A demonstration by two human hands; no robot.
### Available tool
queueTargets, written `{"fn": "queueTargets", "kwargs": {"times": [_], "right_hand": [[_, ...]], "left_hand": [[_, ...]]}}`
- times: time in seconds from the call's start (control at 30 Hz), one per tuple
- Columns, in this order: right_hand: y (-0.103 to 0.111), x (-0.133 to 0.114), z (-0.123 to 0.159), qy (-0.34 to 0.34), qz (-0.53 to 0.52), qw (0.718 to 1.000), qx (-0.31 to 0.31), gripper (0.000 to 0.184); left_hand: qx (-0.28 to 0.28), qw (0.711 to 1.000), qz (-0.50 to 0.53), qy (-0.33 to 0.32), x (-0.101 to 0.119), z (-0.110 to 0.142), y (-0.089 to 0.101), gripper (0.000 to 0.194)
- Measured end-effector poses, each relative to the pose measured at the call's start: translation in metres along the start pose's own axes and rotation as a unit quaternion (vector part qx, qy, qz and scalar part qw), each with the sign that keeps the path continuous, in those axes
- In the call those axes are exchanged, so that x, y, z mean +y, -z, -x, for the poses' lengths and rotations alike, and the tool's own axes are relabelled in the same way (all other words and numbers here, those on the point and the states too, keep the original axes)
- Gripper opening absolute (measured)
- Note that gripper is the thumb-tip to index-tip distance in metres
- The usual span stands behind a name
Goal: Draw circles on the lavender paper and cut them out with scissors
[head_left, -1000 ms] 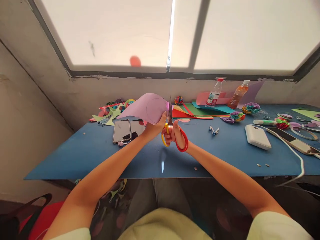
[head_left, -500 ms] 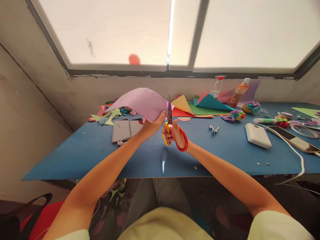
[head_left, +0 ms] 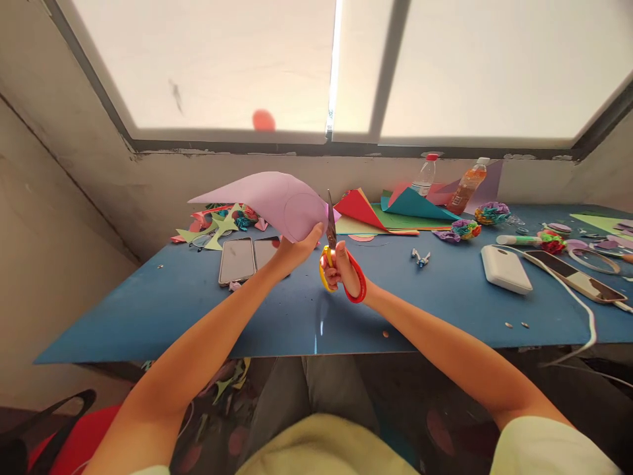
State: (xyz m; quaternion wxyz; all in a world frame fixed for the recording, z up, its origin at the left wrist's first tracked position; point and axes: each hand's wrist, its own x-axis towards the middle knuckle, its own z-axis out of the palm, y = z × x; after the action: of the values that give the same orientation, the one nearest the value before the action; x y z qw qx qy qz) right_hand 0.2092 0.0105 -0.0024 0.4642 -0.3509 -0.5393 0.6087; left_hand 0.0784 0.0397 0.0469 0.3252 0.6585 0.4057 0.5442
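Observation:
My left hand is closed on the lower right edge of a sheet of purple paper, which curves up and droops to the left. A drawn circle outline shows on the paper near my fingers. In my right hand is a pair of scissors with yellow handles, blades pointing up at the paper's right edge. Whether the blades are parted is hard to make out. Round the right wrist is a red band. Behind the scissors, a small bit of purple paper sticks out to the right.
Left of my hands lie a phone, glasses and paper scraps. Coloured sheets, two bottles and paper flowers stand at the back right. A white power bank with a cable lies right, near another phone.
The purple sheet's left end has swung up and further left. Behind the scissors, a red sheet's corner now shows where a yellow one stood. Both hands keep their grip.

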Motion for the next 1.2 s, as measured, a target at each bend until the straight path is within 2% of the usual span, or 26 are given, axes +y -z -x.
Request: {"fn": "queueTargets", "kwargs": {"times": [0.07,0.2,0.43,0.53,0.7,0.8,0.97,1.13,1.2], "right_hand": [[0.000,0.000,0.000,-0.003,0.000,1.000,0.011,0.074],[0.000,0.000,0.001,-0.014,0.002,1.000,0.020,0.072],[-0.001,-0.004,0.003,-0.029,0.004,1.000,0.010,0.072],[-0.003,-0.007,0.004,-0.027,0.007,0.999,0.022,0.072],[-0.005,-0.008,0.004,-0.054,-0.009,0.998,0.021,0.070],[-0.003,-0.004,0.002,-0.032,-0.011,0.999,0.020,0.069],[-0.003,0.004,0.003,0.031,0.013,0.998,-0.046,0.068],[-0.004,0.002,0.006,0.046,0.018,0.994,-0.101,0.061],[-0.003,0.001,0.005,0.043,0.016,0.993,-0.113,0.065]], "left_hand": [[-0.034,0.999,0.001,0.012,0.001,-0.001,0.001,0.027],[-0.017,0.998,0.001,0.053,0.001,-0.003,0.003,0.023],[0.017,0.996,-0.053,0.072,-0.001,-0.005,0.005,0.023],[0.041,0.997,-0.024,0.055,0.000,-0.003,0.005,0.022],[0.011,0.999,-0.030,0.005,0.005,0.000,0.003,0.034],[0.044,0.999,-0.014,0.007,0.003,0.000,-0.001,0.033],[0.091,0.994,0.049,0.035,-0.005,-0.002,-0.005,0.033],[0.094,0.989,0.102,0.043,-0.004,-0.003,-0.005,0.033],[0.098,0.987,0.113,0.051,-0.004,-0.003,-0.005,0.031]]}}
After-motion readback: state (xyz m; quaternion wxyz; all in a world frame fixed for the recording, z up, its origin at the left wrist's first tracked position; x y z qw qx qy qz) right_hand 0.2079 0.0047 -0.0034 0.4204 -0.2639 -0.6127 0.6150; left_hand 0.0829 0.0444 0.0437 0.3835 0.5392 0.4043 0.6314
